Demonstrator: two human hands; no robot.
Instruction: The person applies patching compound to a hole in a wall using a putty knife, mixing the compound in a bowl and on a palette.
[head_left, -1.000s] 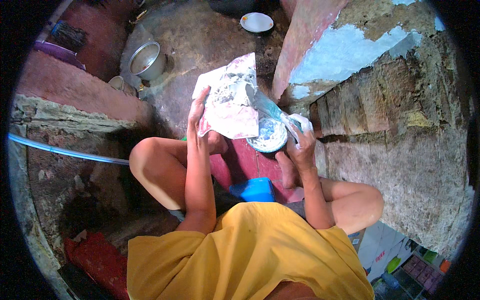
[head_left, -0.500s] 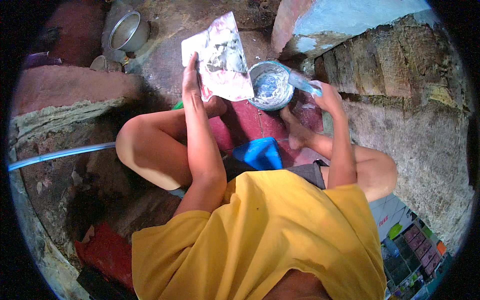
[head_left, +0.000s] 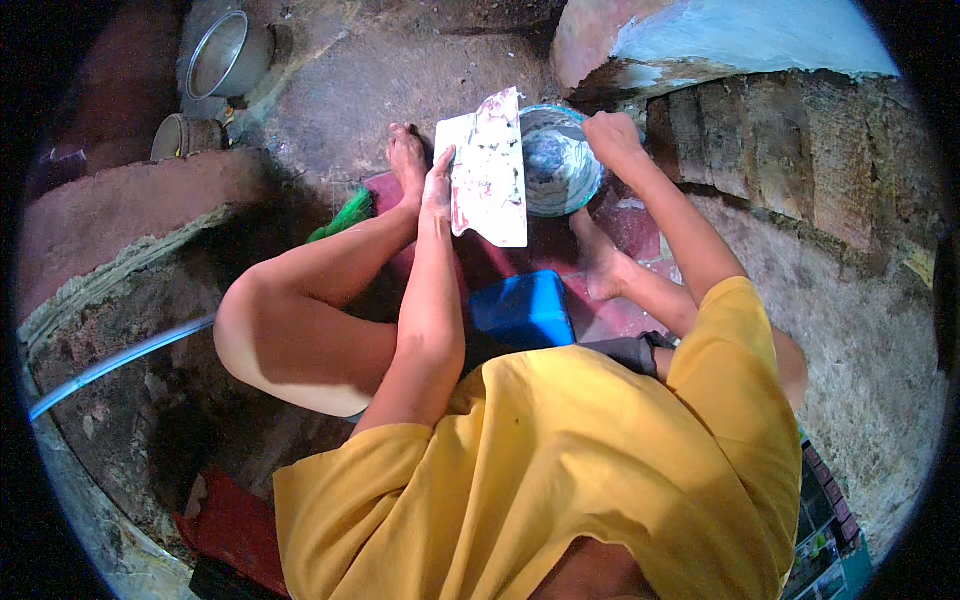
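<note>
In my left hand (head_left: 438,185) is a flat white sheet or board (head_left: 490,175), its face smeared with dark and reddish marks. My thumb lies over its left edge. Right beside the board stands a round blue-rimmed bucket (head_left: 592,190) whose inside is coated with whitish paste. At the bucket's upper right rim, my right hand (head_left: 614,138) is closed, back of the hand up. Whatever its fingers hold is hidden from this angle.
A blue plastic box-like thing (head_left: 520,308) sits between my legs on red tiles. Green stringy material (head_left: 348,214) lies by my left leg. Farther left are a metal pot (head_left: 232,60) and a small container (head_left: 190,136). A rough wall (head_left: 800,170) rises at right; a blue hose (head_left: 125,364) runs left.
My right hand has moved up and left to the bucket's rim; the light-blue tool it held is out of sight. The board has shifted right and down, overlapping the bucket's left side.
</note>
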